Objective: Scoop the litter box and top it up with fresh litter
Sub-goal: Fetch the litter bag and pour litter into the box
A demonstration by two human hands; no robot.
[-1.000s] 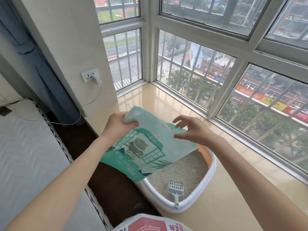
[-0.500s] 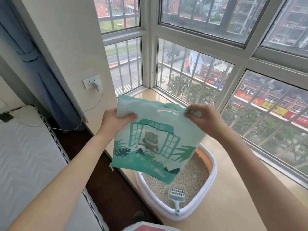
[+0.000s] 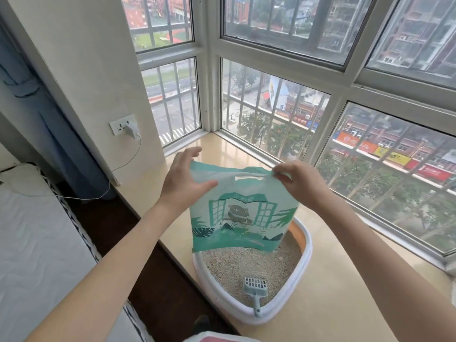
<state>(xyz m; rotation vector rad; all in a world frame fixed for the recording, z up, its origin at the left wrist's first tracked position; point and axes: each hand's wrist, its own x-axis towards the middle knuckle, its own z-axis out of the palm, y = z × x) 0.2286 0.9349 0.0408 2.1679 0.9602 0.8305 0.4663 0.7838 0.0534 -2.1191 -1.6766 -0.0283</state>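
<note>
The litter bag (image 3: 243,213) hangs upright over the far end of the litter box (image 3: 306,250), its lower edge at the litter (image 3: 249,267). It looks flat and slack, so I judge the topping-up is mostly or wholly done, though the bag's opening cannot be made out. The right hand (image 3: 299,182) pinches the bag's top edge beside the handle slot. The left hand (image 3: 183,177) is at the top left corner, fingers (image 3: 191,153) spread and loose, thumb against the bag's face. The scoop (image 3: 255,290) lies in the near corner, handle on the rim. The box sits on the window sill (image 3: 345,304). Whether scooping is finished cannot be told; putting the bag away remains.
</note>
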